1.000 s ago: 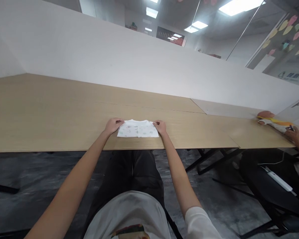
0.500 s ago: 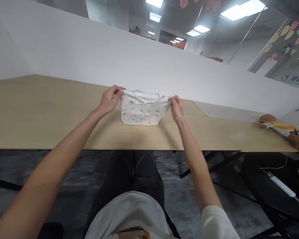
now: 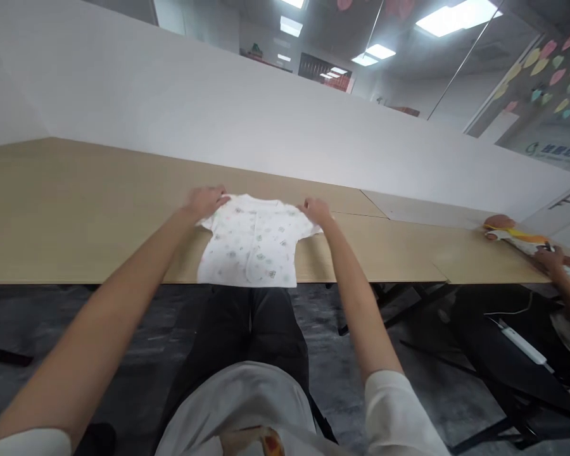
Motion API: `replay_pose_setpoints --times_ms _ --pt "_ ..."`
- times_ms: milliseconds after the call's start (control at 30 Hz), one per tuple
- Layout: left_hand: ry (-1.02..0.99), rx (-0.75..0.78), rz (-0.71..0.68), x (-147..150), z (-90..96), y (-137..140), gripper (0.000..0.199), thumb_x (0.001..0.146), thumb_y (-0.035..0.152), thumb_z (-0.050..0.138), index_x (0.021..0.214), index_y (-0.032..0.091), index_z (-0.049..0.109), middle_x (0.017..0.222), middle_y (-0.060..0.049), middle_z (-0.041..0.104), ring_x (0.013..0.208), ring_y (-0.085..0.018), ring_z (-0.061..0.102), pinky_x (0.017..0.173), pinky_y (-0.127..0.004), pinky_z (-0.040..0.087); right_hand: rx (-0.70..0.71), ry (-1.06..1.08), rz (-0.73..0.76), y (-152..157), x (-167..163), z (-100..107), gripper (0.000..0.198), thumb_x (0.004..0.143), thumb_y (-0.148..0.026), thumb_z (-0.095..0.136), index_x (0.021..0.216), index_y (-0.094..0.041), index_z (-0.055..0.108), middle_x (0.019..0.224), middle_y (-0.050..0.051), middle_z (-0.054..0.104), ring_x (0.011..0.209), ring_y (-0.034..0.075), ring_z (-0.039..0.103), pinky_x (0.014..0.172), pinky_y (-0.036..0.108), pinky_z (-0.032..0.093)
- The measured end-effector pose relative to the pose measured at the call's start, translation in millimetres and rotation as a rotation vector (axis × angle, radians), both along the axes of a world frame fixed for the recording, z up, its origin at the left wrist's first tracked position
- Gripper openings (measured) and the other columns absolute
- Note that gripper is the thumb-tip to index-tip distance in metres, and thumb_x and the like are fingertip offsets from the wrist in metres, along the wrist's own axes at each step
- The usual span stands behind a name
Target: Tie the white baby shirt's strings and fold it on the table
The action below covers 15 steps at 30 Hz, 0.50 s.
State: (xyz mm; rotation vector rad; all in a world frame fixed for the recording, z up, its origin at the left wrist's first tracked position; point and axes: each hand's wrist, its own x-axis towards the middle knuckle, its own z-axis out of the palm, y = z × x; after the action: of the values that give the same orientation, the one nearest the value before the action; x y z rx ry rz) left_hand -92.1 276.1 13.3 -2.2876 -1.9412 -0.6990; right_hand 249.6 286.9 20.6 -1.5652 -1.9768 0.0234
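A small white baby shirt [image 3: 254, 244] with short sleeves and a scattered pale print lies spread on the wooden table [image 3: 99, 221], its neckline toward the wall and its hem at the table's front edge. My left hand [image 3: 208, 202] has its fingers closed on the shirt's left shoulder. At the opposite shoulder, my right hand [image 3: 316, 211] pinches the fabric near the sleeve. Both hands are slightly blurred, and the cloth hides some fingertips.
A white wall [image 3: 209, 114] with glass above it runs behind the table. At far right, another person's hand [image 3: 548, 256] is by a doll [image 3: 501, 225] and some cloth. A black chair [image 3: 498, 342] with a white device [image 3: 522, 345] on it stands below.
The shirt, held up and folded over before, is now lowered and spread over the table down to its front edge. Both hands have come down and nearer to me, still gripping the shoulders.
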Motion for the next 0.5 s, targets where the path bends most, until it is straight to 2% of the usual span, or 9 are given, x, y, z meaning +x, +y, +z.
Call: replay_pose_setpoints --times_ms 100,200,333,500 --pt "-0.02 -0.071 0.006 -10.0 -42.0 8.2 0.022 0.079 0.037 0.067 0.078 0.014 0.066 0.068 -0.007 0.065 0.075 -0.022 0.056 0.079 -0.035 0.042 -0.148 -0.065 -0.028 5.8 2.5 -48.3 0.022 0.079 -0.033 0.07 0.069 -0.016 0.061 0.065 0.005 0.063 0.072 0.017 0.058 0.072 0.027 0.043" --pt "-0.047 -0.156 0.023 -39.3 -64.5 11.1 0.022 0.071 0.036 0.071 0.067 0.016 0.063 0.066 -0.007 0.065 0.079 -0.024 0.057 0.085 -0.039 0.042 -0.263 -0.031 -0.012 5.2 19.5 -75.9 0.016 0.078 -0.032 0.069 0.075 -0.017 0.067 0.077 0.008 0.069 0.075 0.019 0.062 0.073 0.027 0.044" --pt "-0.095 -0.275 0.178 -88.9 -73.8 7.6 0.027 0.069 0.039 0.072 0.067 0.014 0.062 0.06 -0.007 0.062 0.087 -0.029 0.058 0.092 -0.047 0.039 -0.323 0.042 -0.003 4.7 53.4 -85.0 0.009 0.07 -0.015 0.068 0.079 -0.016 0.07 0.082 0.008 0.071 0.073 0.018 0.061 0.068 0.026 0.044" --pt "-0.102 -0.318 0.188 -116.5 -73.8 -2.9 0.026 0.067 0.037 0.072 0.071 0.013 0.064 0.07 -0.009 0.064 0.087 -0.033 0.059 0.086 -0.048 0.043 -0.393 0.005 0.032 0.7 75.5 -80.1 0.011 0.062 -0.007 0.066 0.057 -0.016 0.064 0.06 0.002 0.064 0.058 0.016 0.055 0.056 0.026 0.038"
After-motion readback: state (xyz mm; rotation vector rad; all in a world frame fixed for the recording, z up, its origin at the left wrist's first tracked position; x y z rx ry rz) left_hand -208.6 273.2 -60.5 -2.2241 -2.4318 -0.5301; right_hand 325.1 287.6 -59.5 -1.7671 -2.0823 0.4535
